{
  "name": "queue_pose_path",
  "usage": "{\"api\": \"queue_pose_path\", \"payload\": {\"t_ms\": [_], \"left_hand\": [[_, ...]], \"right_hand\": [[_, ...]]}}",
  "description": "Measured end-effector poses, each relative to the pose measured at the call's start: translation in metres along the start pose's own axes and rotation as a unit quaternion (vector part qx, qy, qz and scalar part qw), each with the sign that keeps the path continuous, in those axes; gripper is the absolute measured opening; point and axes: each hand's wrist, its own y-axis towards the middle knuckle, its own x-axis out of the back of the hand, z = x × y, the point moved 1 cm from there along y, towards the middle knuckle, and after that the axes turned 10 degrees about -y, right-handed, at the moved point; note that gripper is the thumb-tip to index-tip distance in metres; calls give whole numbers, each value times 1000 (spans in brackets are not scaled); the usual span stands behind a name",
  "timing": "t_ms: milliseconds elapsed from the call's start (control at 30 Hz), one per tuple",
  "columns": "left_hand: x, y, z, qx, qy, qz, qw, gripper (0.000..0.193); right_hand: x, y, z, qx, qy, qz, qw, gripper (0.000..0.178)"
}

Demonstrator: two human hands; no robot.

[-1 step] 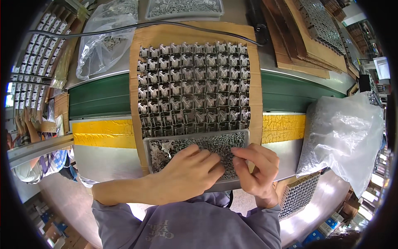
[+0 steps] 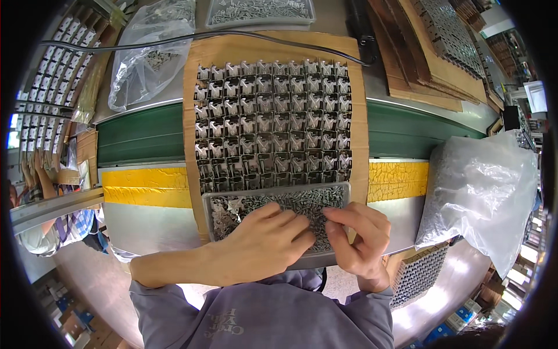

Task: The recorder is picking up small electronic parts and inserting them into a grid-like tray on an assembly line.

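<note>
Over a shallow plastic tray of small dark screws, both of my hands are at work. My left hand reaches across the middle of the tray, its fingers curled together; whatever they hold is hidden. At the tray's right edge, my right hand has its thumb and index finger drawn together in a pinch, and anything between them is too small to make out. Lighter metal pieces lie in the tray's left end. Just beyond stand rows of small metal brackets on a cardboard sheet.
A black cable crosses the cardboard's far end. Behind it is another tray of screws. Clear plastic bags lie at the far left and right. Stacked cardboard sits far right. Another person's arms show at left.
</note>
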Motion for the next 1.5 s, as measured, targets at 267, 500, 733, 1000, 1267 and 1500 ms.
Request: {"api": "queue_pose_path", "payload": {"t_ms": [267,500,733,1000,1267,1500], "left_hand": [[16,-11,5,43,-304,-153,939,18],[22,-30,8,70,-280,-209,934,14],[32,-43,10,115,-303,-160,932,19],[40,-53,22,113,-367,-188,904,19],[58,-29,54,171,-290,-362,869,10],[39,1,67,148,-6,-210,966,10]], "right_hand": [[-16,-2,7,46,82,49,994,33],[-35,0,19,96,158,45,982,40],[-43,10,34,73,15,86,993,40],[-50,19,29,75,97,58,991,23],[-35,11,24,44,-126,156,979,19],[-28,13,26,27,-65,127,989,17]]}}
